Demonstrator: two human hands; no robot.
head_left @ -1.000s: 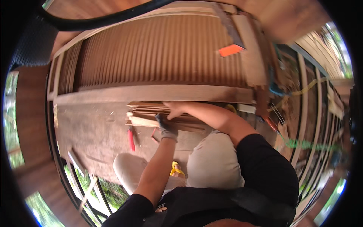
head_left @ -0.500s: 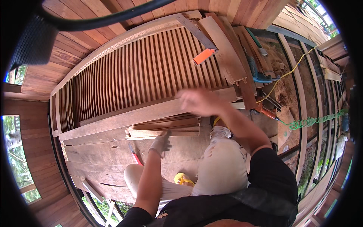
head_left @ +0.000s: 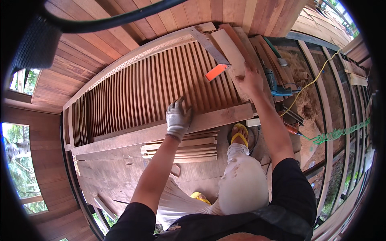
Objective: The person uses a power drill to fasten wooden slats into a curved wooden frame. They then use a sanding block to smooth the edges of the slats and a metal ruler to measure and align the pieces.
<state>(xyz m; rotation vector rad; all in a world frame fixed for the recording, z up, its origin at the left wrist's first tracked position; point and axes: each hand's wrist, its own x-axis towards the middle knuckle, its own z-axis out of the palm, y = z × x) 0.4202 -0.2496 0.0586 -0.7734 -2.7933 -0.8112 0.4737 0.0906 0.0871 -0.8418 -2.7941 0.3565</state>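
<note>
A long wooden louvered panel [head_left: 140, 84] with many narrow slats lies in front of me, with a frame rail [head_left: 116, 143] along its near side. My left hand [head_left: 177, 118], in a pale glove, rests over the near edge of the slats with its fingers spread and nothing held. My bare right hand [head_left: 251, 83] is at the right end of the panel, its fingers curled over the near end of a wooden board [head_left: 227, 48]; its palm hides that end. A try square [head_left: 217, 70] with an orange stock lies across the slats, left of this hand.
Several thin wood strips [head_left: 189, 150] are stacked on the plywood floor before my feet. A blue power tool [head_left: 277, 86] with a yellow cord [head_left: 311, 83] lies to the right, near a coiled green hose [head_left: 341, 130]. Open joists [head_left: 327, 96] run beyond them.
My left hand has moved up from beside the wood strips onto the slats. My right hand has gone right and away from me, from above the rail to the board.
</note>
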